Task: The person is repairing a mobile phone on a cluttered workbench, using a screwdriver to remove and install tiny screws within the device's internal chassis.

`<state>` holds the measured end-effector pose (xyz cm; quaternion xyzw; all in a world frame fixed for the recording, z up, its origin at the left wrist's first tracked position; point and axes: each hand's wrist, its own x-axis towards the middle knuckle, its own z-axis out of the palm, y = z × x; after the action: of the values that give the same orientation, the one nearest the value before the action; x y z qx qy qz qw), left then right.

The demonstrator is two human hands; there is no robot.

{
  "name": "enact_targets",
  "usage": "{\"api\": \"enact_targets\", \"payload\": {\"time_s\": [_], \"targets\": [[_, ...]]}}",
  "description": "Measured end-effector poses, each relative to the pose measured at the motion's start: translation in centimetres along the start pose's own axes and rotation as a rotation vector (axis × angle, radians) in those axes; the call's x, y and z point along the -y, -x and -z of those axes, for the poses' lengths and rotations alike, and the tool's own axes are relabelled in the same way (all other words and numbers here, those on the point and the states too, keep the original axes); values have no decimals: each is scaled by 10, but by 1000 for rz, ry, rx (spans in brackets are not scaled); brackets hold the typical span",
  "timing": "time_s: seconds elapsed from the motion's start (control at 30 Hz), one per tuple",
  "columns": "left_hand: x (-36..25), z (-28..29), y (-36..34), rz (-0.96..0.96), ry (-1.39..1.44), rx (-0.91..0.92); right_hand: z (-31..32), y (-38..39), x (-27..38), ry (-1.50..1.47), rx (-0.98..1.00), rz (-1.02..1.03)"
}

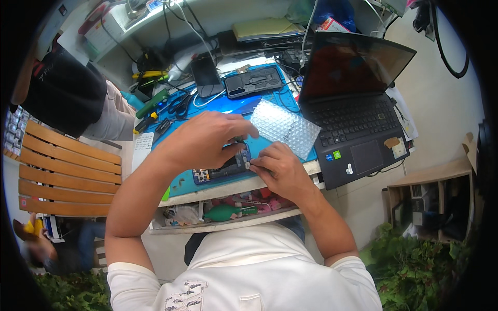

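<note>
A smartphone with its back off (207, 175) lies on the blue work mat (233, 182), its dark battery and circuit parts showing. My left hand (207, 139) arches over its upper side, thumb and forefinger apart with nothing visible between them. At the phone's right end, my right hand (282, 168) has its thumb and fingertips pinched together, touching the edge. Whatever the pinch holds is too small to make out. Just beyond my right hand lies a bubble-wrap pouch (285, 127). Much of the phone is hidden under my left hand.
An open laptop (358, 124) stands at the right. Behind are a dark phone case (253, 82), another phone (206, 75), scissors (181, 105) and screwdrivers (148, 122). Below the mat, a pulled-out drawer (228, 226) holds clutter. A person stands left by a slatted wooden bench (70, 173).
</note>
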<state>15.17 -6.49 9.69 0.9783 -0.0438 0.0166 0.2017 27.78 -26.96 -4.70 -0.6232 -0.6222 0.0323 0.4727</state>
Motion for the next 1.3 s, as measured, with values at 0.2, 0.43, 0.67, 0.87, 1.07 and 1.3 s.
{"api": "enact_targets", "payload": {"time_s": [0.2,0.43,0.67,0.87,1.07,1.3], "targets": [[-13,4,-11,91,-75,63,0,1,-1,-6,-1,-3],[-6,-3,-8,74,-100,-3,-1,1,-1,2,1,-2],[-5,1,-15,81,-71,65,0,0,-1,1,-4,-2],[-12,0,-20,181,-128,95,-2,1,-2,0,-9,3],[-5,-7,-15,69,-119,14,-1,2,-1,-7,-12,-4],[2,-6,-7,-91,-105,37,-3,-1,-1,1,-13,-5]]}}
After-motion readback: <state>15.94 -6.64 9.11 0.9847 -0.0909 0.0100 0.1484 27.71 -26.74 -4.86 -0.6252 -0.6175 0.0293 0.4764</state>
